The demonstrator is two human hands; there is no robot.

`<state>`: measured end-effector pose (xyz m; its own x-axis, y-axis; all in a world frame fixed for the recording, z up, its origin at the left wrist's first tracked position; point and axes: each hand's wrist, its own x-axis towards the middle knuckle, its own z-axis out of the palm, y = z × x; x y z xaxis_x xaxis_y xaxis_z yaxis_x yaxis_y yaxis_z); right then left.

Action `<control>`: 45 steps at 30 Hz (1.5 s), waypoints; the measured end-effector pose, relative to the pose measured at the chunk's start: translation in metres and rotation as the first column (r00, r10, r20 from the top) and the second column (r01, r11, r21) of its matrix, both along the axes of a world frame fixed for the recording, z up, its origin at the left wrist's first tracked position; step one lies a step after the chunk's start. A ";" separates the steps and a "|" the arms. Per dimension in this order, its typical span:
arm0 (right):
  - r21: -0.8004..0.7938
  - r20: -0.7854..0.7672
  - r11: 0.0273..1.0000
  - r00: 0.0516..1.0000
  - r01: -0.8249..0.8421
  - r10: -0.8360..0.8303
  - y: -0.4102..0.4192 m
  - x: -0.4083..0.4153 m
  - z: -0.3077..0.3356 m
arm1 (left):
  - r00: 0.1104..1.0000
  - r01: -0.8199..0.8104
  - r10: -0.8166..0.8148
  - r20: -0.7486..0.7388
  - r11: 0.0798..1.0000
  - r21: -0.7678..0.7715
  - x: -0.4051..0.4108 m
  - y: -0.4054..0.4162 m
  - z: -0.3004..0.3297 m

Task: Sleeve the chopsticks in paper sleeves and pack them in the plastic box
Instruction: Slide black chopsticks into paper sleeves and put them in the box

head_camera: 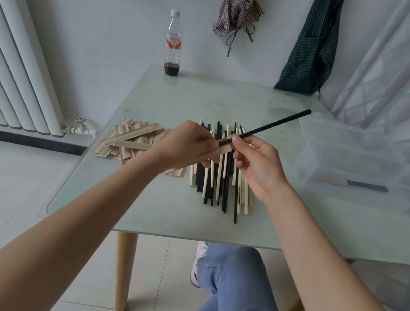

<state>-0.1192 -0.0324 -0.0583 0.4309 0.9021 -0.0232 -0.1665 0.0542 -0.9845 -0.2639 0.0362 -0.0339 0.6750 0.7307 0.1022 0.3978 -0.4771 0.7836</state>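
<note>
Head view: left hand (186,144) is gripping a tan paper sleeve (222,150), fingers curled round it, above the table (180,97). Right hand (256,163) is pinching a black chopstick (273,124) between thumb and fingers, its near end meeting the sleeve mouth, its far end angling up toward the plastic box (363,164). The clear box is sitting at the table's right side, holding one sleeved chopstick (350,182) lying flat on its bottom, dark end sticking out of the paper. Loose black and pale chopsticks (221,182) are lying under the hands; the sleeve pile (131,141) is lying just left of them. A bottle (174,43) holding a little dark liquid is standing at the far edge.
</note>
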 end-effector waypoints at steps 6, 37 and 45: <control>0.021 -0.084 0.998 0.994 0.066 -0.064 -0.005 0.005 0.001 | 0.999 0.034 -0.032 -0.034 0.998 0.057 0.002 0.001 0.003; -0.044 0.063 0.968 0.967 0.249 -0.246 0.019 0.050 -0.018 | 0.996 -0.086 0.086 -0.010 0.996 -0.003 0.027 0.026 -0.021; -0.352 0.843 0.844 0.529 0.405 0.098 0.041 0.069 -0.048 | 0.988 -0.143 0.142 -0.063 0.989 -0.022 0.038 0.033 -0.028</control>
